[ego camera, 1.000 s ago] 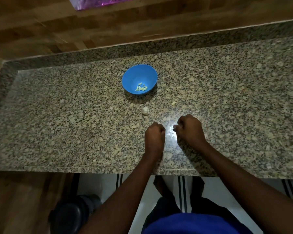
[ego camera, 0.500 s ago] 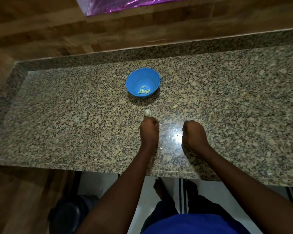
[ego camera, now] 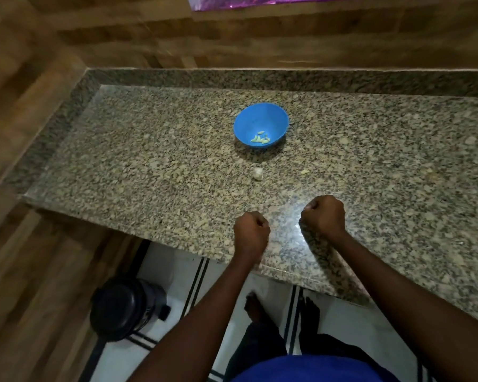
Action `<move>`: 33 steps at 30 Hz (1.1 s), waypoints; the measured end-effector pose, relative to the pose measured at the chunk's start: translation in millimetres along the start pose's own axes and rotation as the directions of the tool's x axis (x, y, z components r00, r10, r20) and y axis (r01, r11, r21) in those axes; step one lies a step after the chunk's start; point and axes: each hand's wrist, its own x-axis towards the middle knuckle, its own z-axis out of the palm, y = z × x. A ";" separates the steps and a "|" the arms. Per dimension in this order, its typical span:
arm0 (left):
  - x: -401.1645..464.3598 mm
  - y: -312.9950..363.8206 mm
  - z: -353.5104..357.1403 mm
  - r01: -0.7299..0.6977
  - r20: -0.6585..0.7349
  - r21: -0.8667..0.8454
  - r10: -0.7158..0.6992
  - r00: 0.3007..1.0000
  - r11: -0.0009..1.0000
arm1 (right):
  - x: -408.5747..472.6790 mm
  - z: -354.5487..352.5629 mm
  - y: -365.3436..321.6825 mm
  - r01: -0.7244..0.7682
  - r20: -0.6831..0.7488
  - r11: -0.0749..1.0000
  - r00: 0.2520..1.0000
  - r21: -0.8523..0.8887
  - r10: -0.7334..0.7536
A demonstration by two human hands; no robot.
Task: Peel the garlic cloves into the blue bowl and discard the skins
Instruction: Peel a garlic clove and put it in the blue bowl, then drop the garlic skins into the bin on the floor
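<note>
Speckled granite makes up the bench (ego camera: pixel 149 166), set against wood-grain wall panels with a strip of shiny purple foil at the top edge; a dark round bin (ego camera: pixel 124 310) stands on the white tiled floor below its left end, likely there for the skins.

Toward the back of the bench sits the small round blue plastic bowl (ego camera: pixel 255 119), with a few pale peeled garlic cloves (ego camera: pixel 260 137) gathered in its bottom; the peeling is clearly under way. Just in front of the bowl, apart from it, lies a whitish unpeeled garlic piece (ego camera: pixel 257 173), kept within easy reach of both hands; a small pale scrap (ego camera: pixel 304 171) lies to its right, perhaps a shed skin.

Near the front edge the left hand (ego camera: pixel 251 232) is curled into a fist, and whether it holds anything I cannot tell; it may be gathering skins to drop in the bin. The right hand (ego camera: pixel 324 216) is also curled, with something pale showing at its fingertips, probably a clove or skin pinched there, though it is too small to be sure.
</note>
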 end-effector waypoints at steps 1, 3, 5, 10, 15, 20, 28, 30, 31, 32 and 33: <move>-3.9 -2.2 -8.8 0.151 0.021 -0.189 -0.150 0.988 0.970 | -2.2 1.0 -6.3 -0.024 0.048 0.998 0.999 0.050 0.022; -13.1 -6.3 -29.7 0.389 0.155 -0.563 -0.370 0.916 0.729 | -9.2 9.3 -23.2 -0.073 0.158 0.987 0.986 0.142 0.050; -21.6 -16.4 -54.6 0.494 0.293 -0.712 -0.428 0.855 0.499 | -20.7 25.0 -45.4 -0.144 0.293 0.957 0.954 0.251 0.067; -49.1 -70.3 -115.7 0.394 0.309 -0.909 -0.418 0.854 0.134 | -66.0 79.4 -115.1 -0.283 0.514 0.859 0.857 0.427 0.027; -85.8 -153.6 -186.9 0.207 0.204 -0.977 -0.474 0.857 -0.046 | -132.8 149.2 -194.8 -0.383 0.657 0.768 0.751 0.513 -0.065; -128.4 -269.9 -265.6 0.074 0.140 -0.988 -0.559 0.817 -0.139 | -213.4 263.5 -267.3 -0.340 0.735 0.810 0.659 0.477 -0.157; -179.8 -463.4 -365.1 -0.037 0.100 -0.982 -0.680 0.726 -0.184 | -323.9 446.4 -352.9 -0.334 0.895 0.874 0.392 0.353 -0.212; -187.0 -496.3 -374.3 -0.063 0.108 -0.975 -0.699 0.707 -0.214 | -337.3 480.3 -363.0 -0.310 0.921 0.901 0.339 0.304 -0.194; -189.1 -513.4 -377.1 -0.074 0.115 -0.970 -0.706 0.699 -0.231 | -342.4 499.8 -367.1 -0.308 0.925 0.908 0.340 0.283 -0.173; -190.7 -530.8 -378.8 -0.085 0.117 -0.967 -0.716 0.688 -0.241 | -346.7 519.2 -370.5 -0.311 0.926 0.914 0.347 0.261 -0.146; -191.2 -545.3 -379.9 -0.094 0.119 -0.964 -0.723 0.681 -0.247 | -349.5 536.0 -372.9 -0.315 0.926 0.917 0.356 0.246 -0.126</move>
